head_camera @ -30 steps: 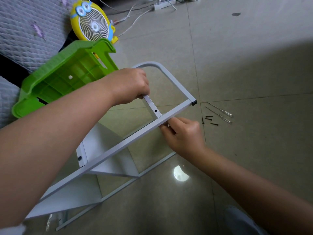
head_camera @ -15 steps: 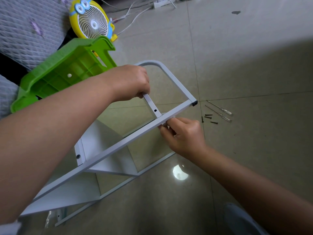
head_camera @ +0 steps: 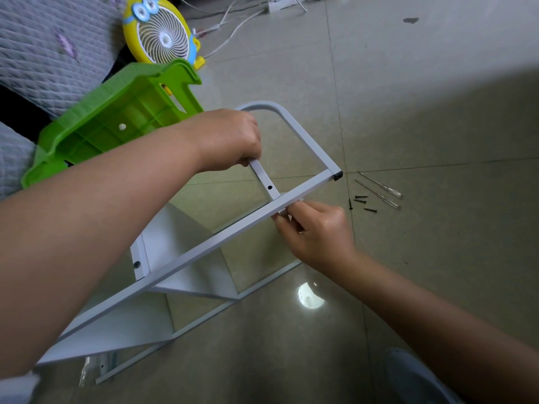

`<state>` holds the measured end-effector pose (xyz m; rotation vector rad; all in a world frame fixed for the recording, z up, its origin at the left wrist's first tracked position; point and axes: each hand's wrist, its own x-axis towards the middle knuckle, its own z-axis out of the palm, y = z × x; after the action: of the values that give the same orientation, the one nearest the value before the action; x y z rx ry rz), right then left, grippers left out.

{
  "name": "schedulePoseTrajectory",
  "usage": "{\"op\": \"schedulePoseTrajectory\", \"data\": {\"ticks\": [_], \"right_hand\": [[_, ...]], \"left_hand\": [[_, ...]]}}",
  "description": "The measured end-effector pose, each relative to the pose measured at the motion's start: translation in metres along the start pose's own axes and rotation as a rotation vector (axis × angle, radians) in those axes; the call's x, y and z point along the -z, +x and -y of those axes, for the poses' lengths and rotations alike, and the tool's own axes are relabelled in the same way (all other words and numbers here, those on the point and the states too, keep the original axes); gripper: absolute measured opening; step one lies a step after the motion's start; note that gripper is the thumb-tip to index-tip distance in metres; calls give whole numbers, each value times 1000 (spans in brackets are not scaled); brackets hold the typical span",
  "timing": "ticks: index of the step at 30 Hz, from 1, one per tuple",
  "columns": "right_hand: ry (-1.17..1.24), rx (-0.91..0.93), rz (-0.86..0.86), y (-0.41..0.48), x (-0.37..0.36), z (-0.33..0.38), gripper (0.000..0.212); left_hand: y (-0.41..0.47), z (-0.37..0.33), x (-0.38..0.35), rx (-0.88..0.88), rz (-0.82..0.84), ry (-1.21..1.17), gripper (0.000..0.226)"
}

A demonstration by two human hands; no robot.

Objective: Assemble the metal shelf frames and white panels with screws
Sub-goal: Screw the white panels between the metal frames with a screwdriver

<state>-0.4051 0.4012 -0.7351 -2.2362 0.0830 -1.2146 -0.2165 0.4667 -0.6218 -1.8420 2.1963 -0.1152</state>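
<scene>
Left hand (head_camera: 230, 141) is clamped over the top end of the short grey crossbar (head_camera: 267, 182), fingers curled round it. That bar, with one dark hole, belongs to the grey metal tube shelf frame (head_camera: 204, 249). The frame is held tilted above the beige tiled floor (head_camera: 423, 97); its rounded end is up by the left hand and its long rail runs down-left under the left forearm.

Right hand (head_camera: 318, 231) sits just under the rail where the crossbar meets it. Thumb and fingertips (head_camera: 280, 221) are pinched together on a small pale piece (head_camera: 283, 212), too small to tell what it is.

Flat white panels (head_camera: 186, 258) sit inside the frame, lower left, edges meeting the far rail near the floor.

Loose black screws (head_camera: 361, 201) lie on the floor right of the frame's black-capped corner. Two thin clear-handled screwdrivers (head_camera: 382, 191) lie just beside them.

A lime green plastic stool (head_camera: 116, 121) lies on its side behind the left arm. A round yellow cartoon desk fan (head_camera: 160, 36) stands behind it, beside grey quilted fabric (head_camera: 43, 48). White cables and a power strip (head_camera: 280, 5) lie at the top edge.
</scene>
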Motion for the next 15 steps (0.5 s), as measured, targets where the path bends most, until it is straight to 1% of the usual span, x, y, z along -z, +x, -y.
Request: {"op": "schedulePoseTrajectory", "data": {"ticks": [2,4,8,10,13,15], "right_hand": [[-5,-14,8,0,0,1,33],[-5,-27,13,0,0,1,33],[-7,-41,7,-1,-1,1,33],[-5,-43,10,-2,-2,1,34],[-8,-44,8,-2,-2,0,34],[-7,-38,7,-1,-2,0,34]], "left_hand": [[0,-2,0,-52,-27,40,25],[0,-3,1,-61,-10,63,27],[-1,-4,5,22,83,49,21],[2,-7,9,88,176,60,15],[10,-9,14,128,370,145,22],[12,-10,15,137,428,186,25]]}}
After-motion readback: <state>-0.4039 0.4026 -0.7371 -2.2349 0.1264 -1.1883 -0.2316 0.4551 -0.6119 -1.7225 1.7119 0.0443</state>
